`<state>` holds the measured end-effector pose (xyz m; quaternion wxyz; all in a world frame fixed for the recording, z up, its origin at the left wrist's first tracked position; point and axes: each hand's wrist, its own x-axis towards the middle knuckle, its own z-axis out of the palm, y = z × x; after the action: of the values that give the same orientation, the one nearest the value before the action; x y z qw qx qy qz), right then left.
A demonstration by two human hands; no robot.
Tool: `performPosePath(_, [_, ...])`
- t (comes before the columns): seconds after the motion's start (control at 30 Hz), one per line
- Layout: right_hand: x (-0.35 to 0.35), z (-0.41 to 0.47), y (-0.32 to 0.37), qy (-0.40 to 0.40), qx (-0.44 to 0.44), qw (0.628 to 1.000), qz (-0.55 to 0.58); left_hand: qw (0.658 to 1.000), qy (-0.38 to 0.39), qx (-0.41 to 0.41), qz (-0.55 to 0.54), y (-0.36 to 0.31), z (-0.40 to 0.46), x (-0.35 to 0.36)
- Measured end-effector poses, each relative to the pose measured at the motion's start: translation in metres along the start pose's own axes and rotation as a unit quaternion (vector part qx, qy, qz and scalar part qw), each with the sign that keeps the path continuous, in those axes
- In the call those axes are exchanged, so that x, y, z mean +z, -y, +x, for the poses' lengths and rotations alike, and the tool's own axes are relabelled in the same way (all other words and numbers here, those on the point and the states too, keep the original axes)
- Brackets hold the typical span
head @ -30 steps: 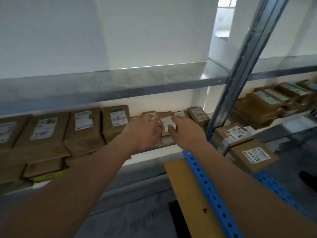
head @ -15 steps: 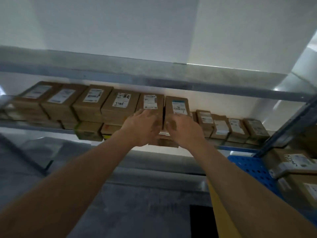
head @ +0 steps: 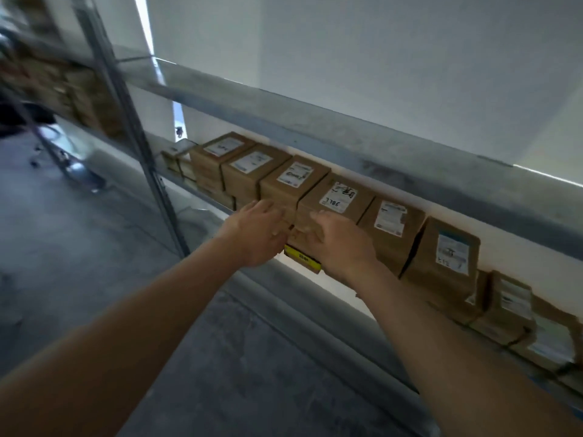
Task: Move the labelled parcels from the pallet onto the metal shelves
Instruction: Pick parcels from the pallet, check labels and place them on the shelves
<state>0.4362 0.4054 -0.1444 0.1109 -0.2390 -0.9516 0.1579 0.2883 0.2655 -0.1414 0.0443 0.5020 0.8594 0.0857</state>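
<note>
left hand (head: pixel 257 234), right hand (head: pixel 340 244): fingers extended against parcels (head: pixel 334 203) | metal shelf (head: pixel 347 143) | grey floor (head: pixel 94 253)

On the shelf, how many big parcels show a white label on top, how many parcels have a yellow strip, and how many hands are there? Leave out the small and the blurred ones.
Big parcels with white label on top: 6
Parcel with yellow strip: 1
Hands: 2, left hand and right hand
Total: 9
</note>
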Motion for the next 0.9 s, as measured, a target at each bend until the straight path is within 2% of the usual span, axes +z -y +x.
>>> performPosePath(0.23, [0.011,0.060,0.043,0.017,-0.072,0.997,-0.026,0.996,-0.051,-0.069,-0.004,0.067,-0.009,-0.024])
performPosePath(0.43, [0.039,0.115,0.099,0.015,-0.089,0.996,-0.017,0.994,-0.075,-0.074,0.001,0.136,-0.003,-0.039])
performPosePath(0.57, [0.061,0.150,0.135,0.009,-0.085,0.996,-0.016,0.997,-0.066,-0.046,0.002,0.192,0.015,-0.042])
performPosePath(0.9, [0.111,0.228,0.204,-0.002,0.015,1.000,-0.015,0.999,-0.020,0.041,0.004,0.316,0.082,-0.043])
